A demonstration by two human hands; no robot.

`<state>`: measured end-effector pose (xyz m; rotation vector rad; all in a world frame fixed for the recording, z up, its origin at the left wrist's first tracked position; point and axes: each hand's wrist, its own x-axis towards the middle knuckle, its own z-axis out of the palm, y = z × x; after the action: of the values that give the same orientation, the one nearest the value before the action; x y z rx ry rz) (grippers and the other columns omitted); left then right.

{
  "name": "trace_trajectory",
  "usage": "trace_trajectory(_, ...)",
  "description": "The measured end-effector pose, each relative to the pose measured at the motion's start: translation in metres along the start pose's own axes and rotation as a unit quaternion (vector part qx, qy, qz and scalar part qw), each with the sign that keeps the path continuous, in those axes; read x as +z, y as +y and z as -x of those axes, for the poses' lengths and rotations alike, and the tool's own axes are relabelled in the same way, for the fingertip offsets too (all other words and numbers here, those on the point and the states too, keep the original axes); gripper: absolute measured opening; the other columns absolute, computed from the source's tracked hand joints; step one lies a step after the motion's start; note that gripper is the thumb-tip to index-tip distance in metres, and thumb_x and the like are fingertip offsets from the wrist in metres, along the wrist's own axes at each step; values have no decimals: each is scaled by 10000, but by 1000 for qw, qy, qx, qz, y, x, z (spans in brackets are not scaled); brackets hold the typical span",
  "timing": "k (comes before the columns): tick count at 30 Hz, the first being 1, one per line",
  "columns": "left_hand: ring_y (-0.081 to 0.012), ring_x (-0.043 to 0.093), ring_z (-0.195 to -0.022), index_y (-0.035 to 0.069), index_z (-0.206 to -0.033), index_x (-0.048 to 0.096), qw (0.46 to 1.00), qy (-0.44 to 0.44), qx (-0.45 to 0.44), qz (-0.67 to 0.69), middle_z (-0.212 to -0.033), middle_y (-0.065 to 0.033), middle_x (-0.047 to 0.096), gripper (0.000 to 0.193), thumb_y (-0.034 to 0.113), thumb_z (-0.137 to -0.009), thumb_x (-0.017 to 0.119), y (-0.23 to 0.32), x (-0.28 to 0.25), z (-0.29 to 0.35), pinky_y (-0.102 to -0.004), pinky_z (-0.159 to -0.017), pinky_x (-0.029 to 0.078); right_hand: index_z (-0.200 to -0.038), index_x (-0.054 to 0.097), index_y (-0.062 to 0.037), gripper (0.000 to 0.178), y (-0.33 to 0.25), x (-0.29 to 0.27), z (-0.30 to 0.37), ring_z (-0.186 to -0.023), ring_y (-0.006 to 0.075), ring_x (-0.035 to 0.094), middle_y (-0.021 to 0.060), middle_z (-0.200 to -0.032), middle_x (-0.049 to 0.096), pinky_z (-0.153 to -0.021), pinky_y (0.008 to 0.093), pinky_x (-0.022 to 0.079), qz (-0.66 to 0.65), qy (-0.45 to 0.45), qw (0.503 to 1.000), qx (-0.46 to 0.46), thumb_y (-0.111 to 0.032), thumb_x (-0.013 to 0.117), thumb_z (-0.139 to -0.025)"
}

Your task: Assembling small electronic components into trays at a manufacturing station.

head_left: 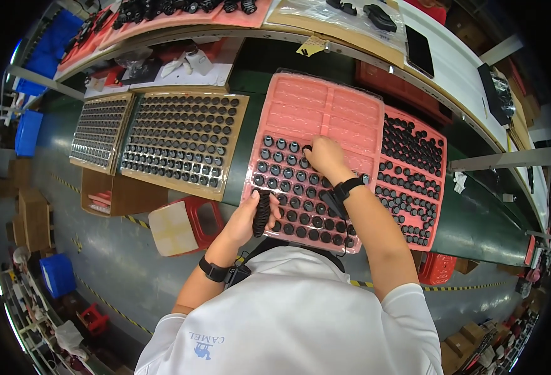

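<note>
In front of me lies a pink tray (294, 103) with a clear plastic insert. Small round black caps (286, 185) fill its nearer rows, while the far pockets hold none. My left hand (243, 220) is closed round a stack of black round pieces (262, 214), held upright over the tray's near left edge. Farther up, my right hand (327, 156) pinches a single black cap (307, 149) at the end of the farthest filled row. Its fingertips partly cover that piece. Both wrists wear black bands.
Left of the tray, two brown trays (230, 150) carry rows of black parts. At right, a red tray (439, 181) holds loose black caps. A shelf (275, 31) with black parts and a dark flat device (419, 50) spans the back. A stool (172, 228) stands lower left.
</note>
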<state>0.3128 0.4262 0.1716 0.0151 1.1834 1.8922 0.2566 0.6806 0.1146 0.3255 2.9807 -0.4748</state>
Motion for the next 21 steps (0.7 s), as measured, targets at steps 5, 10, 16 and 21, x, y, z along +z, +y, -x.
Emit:
trace_trajectory(5,-146,520,-624,10,-1066,507,999,-14,-31,-13,-832,-103,599,544,471,-979,233,5,0,-7,-252,-567,427,-883,631,-22,260,3,13,-2,-822,334,620,156,-835,648,-711,415,494,9,20,1000,-16,-248,669,-761)
trace_trajectory(10,-119,519,-607,12,-1096,524,995,-81,-50,8,-793,-73,591,552,474,-983,244,5,5,-25,-238,-545,422,-930,618,-16,259,-6,-7,28,-805,311,615,153,-884,631,-703,405,489,-85,115,986,-83,-225,662,-784)
trace_trajectory(16,-125,483,-553,-6,-1038,535,981,-122,-129,-74,-732,-74,574,527,446,-983,268,-11,31,-47,-237,-512,401,-1016,619,-20,242,-7,-34,102,-718,140,586,39,-862,605,-646,286,467,-567,-160,808,-32,-218,614,-875)
trace_trajectory(21,-94,473,-516,10,-996,566,951,-190,-198,-140,-710,-54,584,555,462,-987,245,-25,69,-60,-206,-485,390,-1032,629,-29,202,36,-33,152,-717,86,589,18,-894,627,-647,238,459,-700,-179,691,5,-171,593,-893)
